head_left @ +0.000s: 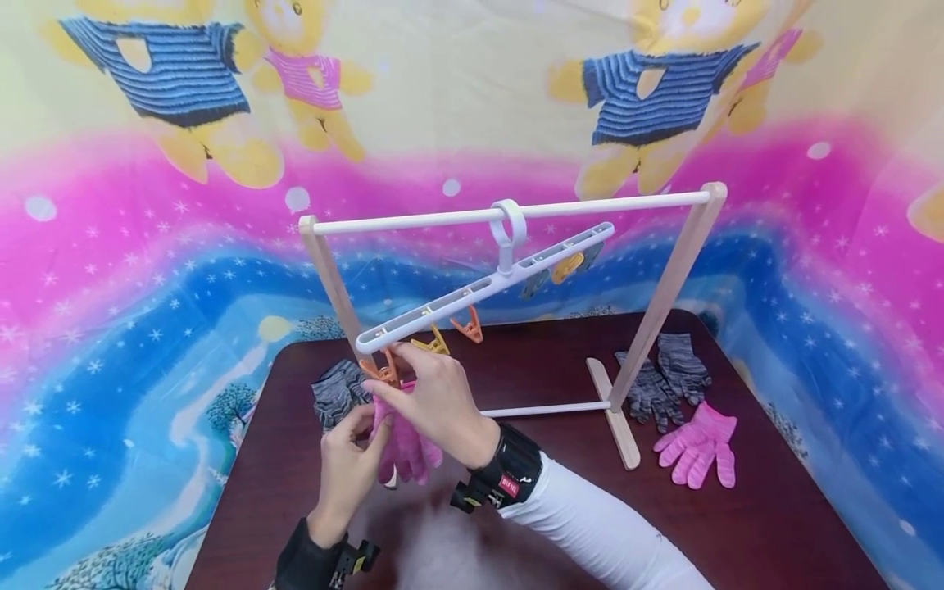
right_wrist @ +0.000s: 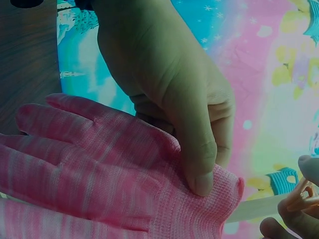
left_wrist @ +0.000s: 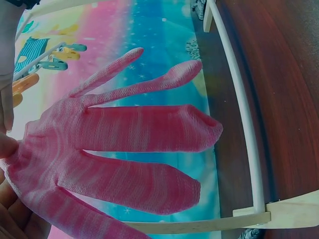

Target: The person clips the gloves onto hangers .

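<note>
My left hand [head_left: 347, 471] pinches a pink striped glove [head_left: 401, 447] at its cuff, the thumb lying over the knit in the right wrist view. The glove's fingers [left_wrist: 149, 128] hang down loosely. Just above, my right hand [head_left: 446, 401] pinches an orange clothespin [head_left: 381, 371] at the near left end of a white hanger [head_left: 435, 315]. A small gap separates the cuff [right_wrist: 227, 191] from the orange clothespin [right_wrist: 305, 198] in the right wrist view. Beside the right hand hang a yellow clothespin [head_left: 433, 342] and another orange clothespin [head_left: 469, 326].
The hanger hooks over a white rod [head_left: 612, 205] on a wooden-legged stand [head_left: 660, 303]. More clothespins [head_left: 568, 268] hang at its far end. Grey gloves [head_left: 682, 369] and a pink glove [head_left: 699, 447] lie at the right; grey gloves [head_left: 339, 393] lie at the left on the dark table [head_left: 531, 360].
</note>
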`<state>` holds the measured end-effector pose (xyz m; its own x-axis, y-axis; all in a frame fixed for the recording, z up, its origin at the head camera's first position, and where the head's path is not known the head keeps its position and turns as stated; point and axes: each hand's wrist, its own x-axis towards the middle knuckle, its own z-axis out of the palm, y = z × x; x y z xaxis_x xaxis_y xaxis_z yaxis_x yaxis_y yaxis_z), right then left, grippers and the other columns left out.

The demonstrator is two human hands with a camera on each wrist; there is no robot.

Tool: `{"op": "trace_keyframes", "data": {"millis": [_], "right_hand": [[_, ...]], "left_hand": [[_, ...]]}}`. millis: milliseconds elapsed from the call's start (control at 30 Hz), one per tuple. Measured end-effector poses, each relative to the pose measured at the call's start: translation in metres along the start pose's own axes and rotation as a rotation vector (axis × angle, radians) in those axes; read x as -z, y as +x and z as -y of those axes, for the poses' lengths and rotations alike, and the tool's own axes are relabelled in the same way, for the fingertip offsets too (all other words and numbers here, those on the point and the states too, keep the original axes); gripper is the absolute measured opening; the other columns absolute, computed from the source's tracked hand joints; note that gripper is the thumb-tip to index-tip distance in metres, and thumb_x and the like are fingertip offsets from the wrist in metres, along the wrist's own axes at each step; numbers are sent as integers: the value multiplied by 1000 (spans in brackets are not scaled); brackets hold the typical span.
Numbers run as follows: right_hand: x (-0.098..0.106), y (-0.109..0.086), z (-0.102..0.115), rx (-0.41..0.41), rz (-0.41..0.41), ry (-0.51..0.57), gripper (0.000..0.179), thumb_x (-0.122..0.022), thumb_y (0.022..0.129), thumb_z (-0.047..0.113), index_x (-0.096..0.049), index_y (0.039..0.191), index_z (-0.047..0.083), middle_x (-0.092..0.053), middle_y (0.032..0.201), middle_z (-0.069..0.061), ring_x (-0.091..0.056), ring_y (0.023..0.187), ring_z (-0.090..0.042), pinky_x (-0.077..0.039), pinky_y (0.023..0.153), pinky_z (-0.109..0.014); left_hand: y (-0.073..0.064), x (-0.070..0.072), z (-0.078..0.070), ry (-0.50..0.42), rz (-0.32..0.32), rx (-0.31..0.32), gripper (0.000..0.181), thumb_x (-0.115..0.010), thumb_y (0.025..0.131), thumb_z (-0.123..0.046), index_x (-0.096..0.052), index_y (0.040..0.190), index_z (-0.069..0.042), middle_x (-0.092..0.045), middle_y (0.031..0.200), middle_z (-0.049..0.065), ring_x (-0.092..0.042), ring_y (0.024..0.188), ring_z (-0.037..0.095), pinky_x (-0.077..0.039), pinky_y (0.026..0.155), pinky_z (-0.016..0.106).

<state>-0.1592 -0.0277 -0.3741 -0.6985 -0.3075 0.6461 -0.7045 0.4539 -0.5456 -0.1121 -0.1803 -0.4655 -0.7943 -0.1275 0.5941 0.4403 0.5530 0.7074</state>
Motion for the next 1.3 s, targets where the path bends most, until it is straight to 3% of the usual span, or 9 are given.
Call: {"op": "trace_keyframes", "data": {"millis": [267, 433, 600, 833, 1100, 1300], "right_hand": [[1, 2, 2, 22, -6, -21, 36, -82, 84, 32, -71, 110, 10, -74, 85, 1, -61, 67, -9, -39, 59, -13], [2, 3, 0, 36, 20, -9, 36, -81, 86, 29, -71, 114, 8, -75, 87, -1, -61, 65, -11, -39, 59, -12], [3, 4, -2, 37, 46, 18, 36, -81, 86, 27, -71, 114, 8, -73, 83, 0, -47, 60, -5, -33, 53, -13], [3, 5, -4, 43, 76, 48, 35, -79, 88, 24, -69, 116, 6, -66, 74, 0, -32, 52, -3, -28, 49, -15], [2, 8, -8, 83, 74, 70, 33, -76, 91, 23, -69, 119, 6, -60, 69, 0, -36, 53, -3, -30, 50, -13], [2, 10, -9, 60, 101, 91, 26, -74, 93, 22, -70, 114, 8, -63, 73, 2, -45, 58, -3, -36, 54, -13]], "left_hand": [[-1, 1, 0, -9, -12, -19, 15, -75, 86, 4, -71, 99, -3, -69, 73, 1, -51, 64, 1, -41, 55, 15], [0, 3, -1, -32, -12, 3, 14, -73, 88, 2, -72, 100, -5, -64, 70, -2, -49, 62, 1, -39, 53, 18], [1, 5, -2, -55, -23, 22, 16, -73, 88, 3, -72, 102, -6, -62, 69, -2, -46, 61, 2, -36, 52, 20], [3, 7, -3, -81, -23, 39, 15, -72, 89, 2, -73, 100, -8, -71, 73, 2, -48, 61, 1, -38, 53, 18], [4, 8, -2, -94, -24, 41, 16, -73, 88, 3, -72, 100, -8, -71, 74, 3, -48, 62, 2, -38, 53, 19], [4, 8, 0, -105, -17, 46, 19, -71, 88, 5, -72, 104, -6, -72, 75, 6, -49, 62, 2, -38, 53, 20]]}}
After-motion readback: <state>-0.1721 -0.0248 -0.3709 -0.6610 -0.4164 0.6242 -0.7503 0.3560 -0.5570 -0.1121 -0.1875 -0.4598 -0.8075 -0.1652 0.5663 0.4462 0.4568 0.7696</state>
